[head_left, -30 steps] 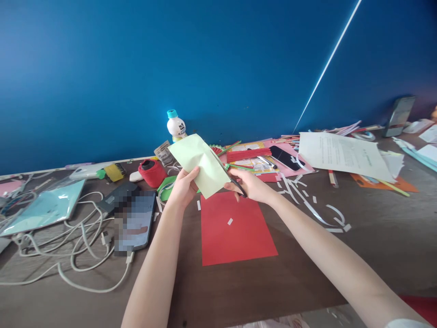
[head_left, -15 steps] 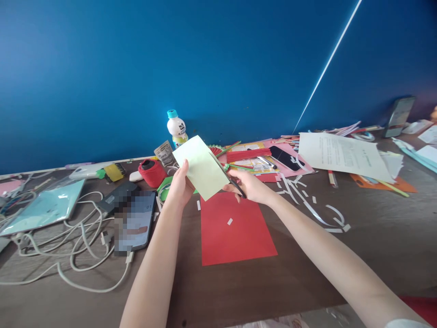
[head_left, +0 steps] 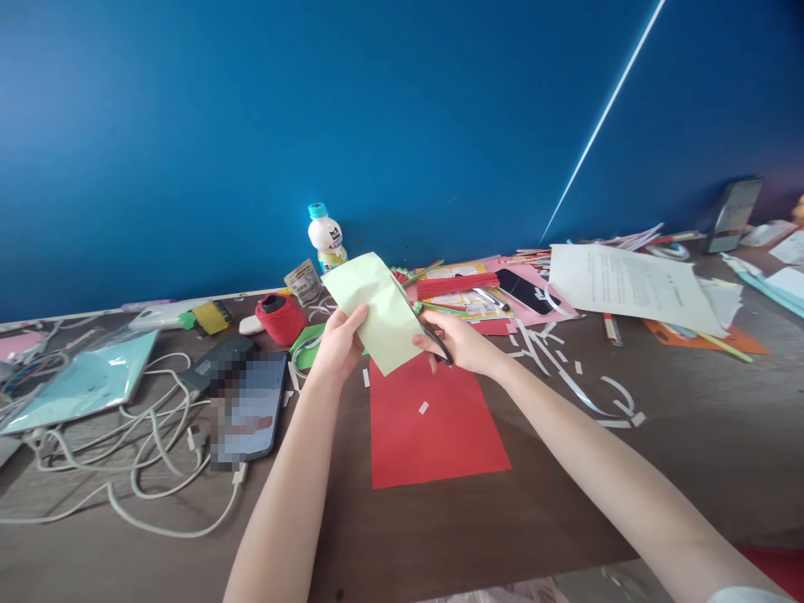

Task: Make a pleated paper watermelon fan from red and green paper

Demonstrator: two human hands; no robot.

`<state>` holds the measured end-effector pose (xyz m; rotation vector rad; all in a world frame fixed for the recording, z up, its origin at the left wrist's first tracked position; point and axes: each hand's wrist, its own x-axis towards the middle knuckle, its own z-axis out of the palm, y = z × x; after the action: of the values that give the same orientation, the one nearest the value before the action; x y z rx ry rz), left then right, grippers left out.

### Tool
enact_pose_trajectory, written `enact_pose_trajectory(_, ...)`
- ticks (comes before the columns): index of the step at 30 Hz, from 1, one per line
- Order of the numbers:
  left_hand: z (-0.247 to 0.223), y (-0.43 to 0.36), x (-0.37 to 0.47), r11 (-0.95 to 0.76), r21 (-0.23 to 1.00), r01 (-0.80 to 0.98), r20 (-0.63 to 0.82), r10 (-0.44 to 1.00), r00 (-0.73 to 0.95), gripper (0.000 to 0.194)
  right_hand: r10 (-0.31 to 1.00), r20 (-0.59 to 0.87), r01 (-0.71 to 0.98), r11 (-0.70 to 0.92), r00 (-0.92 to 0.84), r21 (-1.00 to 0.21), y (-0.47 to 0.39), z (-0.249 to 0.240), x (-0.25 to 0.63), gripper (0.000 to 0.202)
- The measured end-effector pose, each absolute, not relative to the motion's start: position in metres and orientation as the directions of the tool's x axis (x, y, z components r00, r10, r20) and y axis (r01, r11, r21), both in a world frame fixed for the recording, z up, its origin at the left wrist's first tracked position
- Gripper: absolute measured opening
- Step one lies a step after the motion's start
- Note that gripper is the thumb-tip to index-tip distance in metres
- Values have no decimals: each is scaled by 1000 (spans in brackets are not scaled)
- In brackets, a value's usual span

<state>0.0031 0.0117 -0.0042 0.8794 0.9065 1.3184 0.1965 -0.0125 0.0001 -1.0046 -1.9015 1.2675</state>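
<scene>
My left hand (head_left: 341, 342) grips a pale green sheet of paper (head_left: 378, 314) by its lower left side, thumb on top. The sheet is tilted and held above the table. My right hand (head_left: 453, 339) is closed around dark-handled scissors (head_left: 445, 352) at the sheet's right edge; their blades lie along that edge and are mostly hidden. Below both hands, a red sheet (head_left: 436, 435) lies flat on the table, with a small white scrap (head_left: 423, 408) on it.
Left of my hands lie a phone (head_left: 257, 410), white cables (head_left: 157, 435) and a red roll (head_left: 280, 318). A bottle (head_left: 327, 239) stands by the blue wall. White paper strips (head_left: 565, 368) and a printed sheet (head_left: 628, 285) are on the right.
My left hand has shifted slightly right along the green paper, its thumb now further in. The paper has dipped a little and bends slightly. The right hand has barely moved.
</scene>
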Motion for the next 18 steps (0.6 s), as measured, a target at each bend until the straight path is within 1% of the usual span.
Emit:
enact_pose_trajectory(8, -5, 12, 4, 89, 911, -404, -82, 996, 35, 20, 858, 93, 249, 248, -505, -936, -11, -2, 197, 38)
enact_pose_trajectory(18, -7, 12, 4, 85, 910, -405, -71, 996, 51, 27, 864, 93, 261, 250, -495, -932, -10, -3, 195, 38)
